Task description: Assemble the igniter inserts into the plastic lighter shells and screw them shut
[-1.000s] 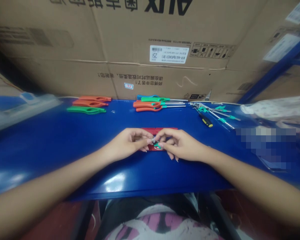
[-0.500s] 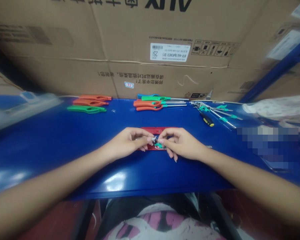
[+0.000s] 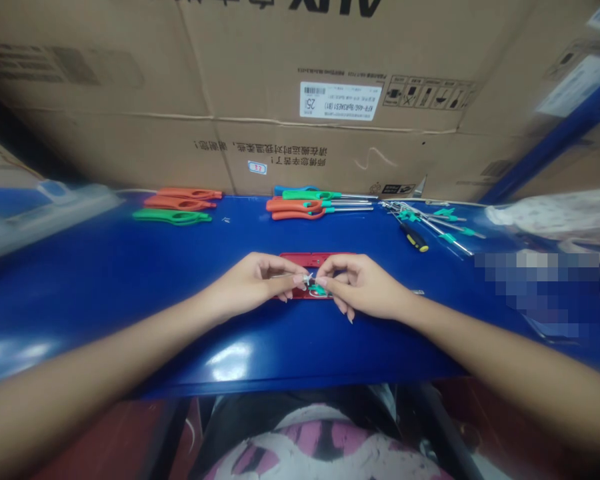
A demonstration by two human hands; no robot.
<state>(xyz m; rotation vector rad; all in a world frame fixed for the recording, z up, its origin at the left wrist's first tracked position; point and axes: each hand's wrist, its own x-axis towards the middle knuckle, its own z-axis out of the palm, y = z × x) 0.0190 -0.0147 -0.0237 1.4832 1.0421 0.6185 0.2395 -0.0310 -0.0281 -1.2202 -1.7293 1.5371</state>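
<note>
My left hand (image 3: 253, 283) and my right hand (image 3: 363, 285) meet fingertip to fingertip over a flat red holder (image 3: 310, 259) on the blue table (image 3: 130, 280). Both pinch the same small assembly: a thin metal rod under my left fingers, ending in a small silver tip (image 3: 307, 278), and a green plastic piece (image 3: 319, 291) at my right fingertips. Most of the rod and the red holder are hidden by the hands.
Orange and green handle shells (image 3: 177, 203) lie at the back left. Assembled orange and green tools (image 3: 307, 205) lie at back centre. Metal rods with green ends (image 3: 437, 223) and a black-yellow screwdriver (image 3: 414, 240) are back right. Cardboard boxes (image 3: 290, 93) wall the far edge.
Both hands stay pinched together over the red holder; only the fingers shift slightly. The view has drifted a little.
</note>
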